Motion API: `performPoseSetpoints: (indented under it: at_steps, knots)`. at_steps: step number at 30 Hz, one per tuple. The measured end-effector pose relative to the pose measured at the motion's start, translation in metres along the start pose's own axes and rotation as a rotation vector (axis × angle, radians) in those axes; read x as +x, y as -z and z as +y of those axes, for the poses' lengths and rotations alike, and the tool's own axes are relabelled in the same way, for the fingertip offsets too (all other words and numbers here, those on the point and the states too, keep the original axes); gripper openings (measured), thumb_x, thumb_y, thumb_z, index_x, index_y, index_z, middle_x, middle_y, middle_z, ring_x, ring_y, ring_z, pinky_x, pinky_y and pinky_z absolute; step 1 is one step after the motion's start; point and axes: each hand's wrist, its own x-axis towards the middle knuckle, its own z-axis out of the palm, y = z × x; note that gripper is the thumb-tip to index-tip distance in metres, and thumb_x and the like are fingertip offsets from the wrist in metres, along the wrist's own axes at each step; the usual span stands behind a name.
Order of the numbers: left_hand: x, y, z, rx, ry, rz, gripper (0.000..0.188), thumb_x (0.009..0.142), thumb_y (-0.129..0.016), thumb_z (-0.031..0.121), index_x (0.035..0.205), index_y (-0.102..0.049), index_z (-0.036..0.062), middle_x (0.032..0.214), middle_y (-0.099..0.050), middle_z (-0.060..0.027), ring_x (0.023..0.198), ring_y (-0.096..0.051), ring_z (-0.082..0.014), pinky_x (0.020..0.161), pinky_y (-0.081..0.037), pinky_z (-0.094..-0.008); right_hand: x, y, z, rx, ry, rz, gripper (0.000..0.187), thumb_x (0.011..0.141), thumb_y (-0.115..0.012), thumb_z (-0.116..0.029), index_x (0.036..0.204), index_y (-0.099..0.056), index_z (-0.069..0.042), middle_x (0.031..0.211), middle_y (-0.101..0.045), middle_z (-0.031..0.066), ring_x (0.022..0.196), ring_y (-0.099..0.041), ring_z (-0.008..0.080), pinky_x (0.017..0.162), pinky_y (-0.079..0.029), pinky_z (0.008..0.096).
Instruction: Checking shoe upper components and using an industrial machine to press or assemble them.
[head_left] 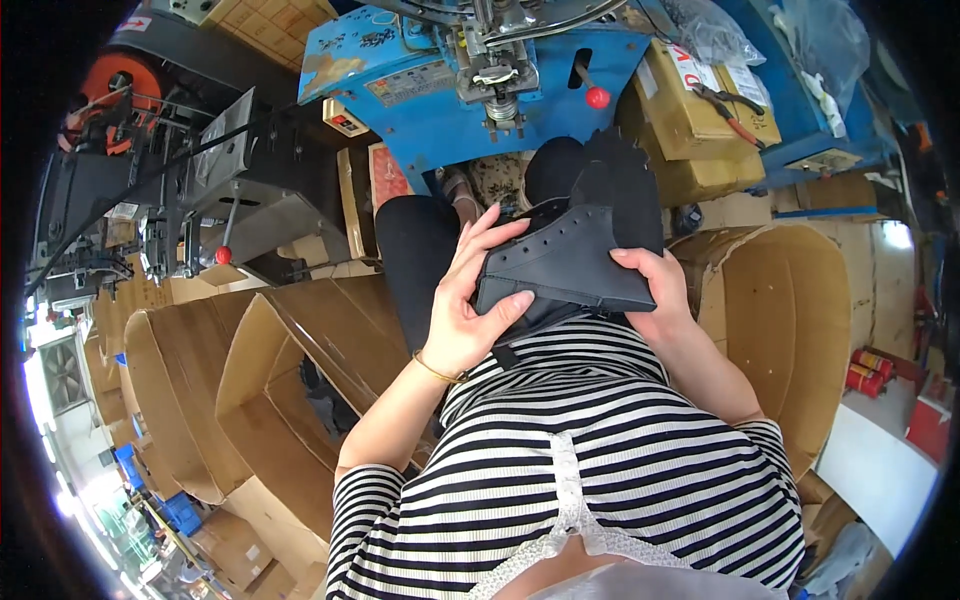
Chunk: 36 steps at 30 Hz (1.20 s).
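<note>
Black, leather-like shoe upper (pixel 560 258) with a row of round eyelet holes: held over the black-clad lap (pixel 412 250), between both hands. Left hand (pixel 465 305) at its left end, fingers clamped on it, thumb across the near face. Right hand (pixel 662 290) at the right end, thumb on top, fingers clamped, tips hidden beneath. Open brown cardboard box (pixel 340 320) left, another box (pixel 790 330) right. Far side: blue metal machine (pixel 425 137), red ball knob (pixel 597 97).

Sharp, evenly lit centre, white glare (pixel 67 503) at lower left (edges bowed, corners black).
</note>
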Motion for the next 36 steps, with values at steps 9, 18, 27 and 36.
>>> performPoseSetpoints:
  at_steps: [9,18,27,36]
  knots:
    - [0.004,-0.008,-0.007,-0.161,0.204,0.241,0.024,0.085,-0.067,0.001,0.109,-0.064,-0.0042,0.116,-0.062,-0.0107,0.110,-0.056,-0.0185,0.098,-0.041,-0.0280,0.004,-0.021,-0.010,0.011,0.028,0.003,0.028,0.079,-0.061,-0.002,0.107,-0.060,0.002,0.095,-0.065,0.0098,0.086,-0.065,0.0208,0.079,-0.054,0.0344]
    - [0.083,0.021,-0.001,-0.112,0.180,0.403,0.022,0.083,-0.073,0.003,0.102,-0.066,-0.0046,0.091,-0.068,-0.0038,0.082,-0.060,-0.0082,0.079,-0.048,-0.0241,0.064,-0.018,-0.038,0.193,-0.160,-0.481,0.027,0.086,-0.053,-0.015,0.098,-0.064,0.006,0.097,-0.068,0.0141,0.089,-0.067,0.0241,0.087,-0.052,0.0387]
    - [0.169,0.045,0.006,-0.329,0.301,0.377,0.023,0.078,-0.075,0.002,0.096,-0.064,-0.0067,0.086,-0.067,-0.0072,0.076,-0.061,-0.0114,0.068,-0.047,-0.0231,0.079,-0.075,-0.063,0.431,0.007,-0.234,0.015,0.085,-0.049,-0.009,0.075,-0.058,-0.002,0.080,-0.065,0.0119,0.076,-0.065,0.0255,0.080,-0.053,0.0359]
    - [0.194,0.065,0.011,-0.097,0.433,0.312,0.056,0.067,-0.080,0.011,0.111,-0.053,-0.0098,0.094,-0.062,-0.0154,0.080,-0.062,-0.0195,0.071,-0.050,-0.0292,0.079,-0.077,-0.058,0.376,-0.047,-0.263,0.021,0.086,-0.053,-0.018,0.093,-0.060,0.001,0.095,-0.067,0.0121,0.089,-0.065,0.0244,0.087,-0.050,0.0371]
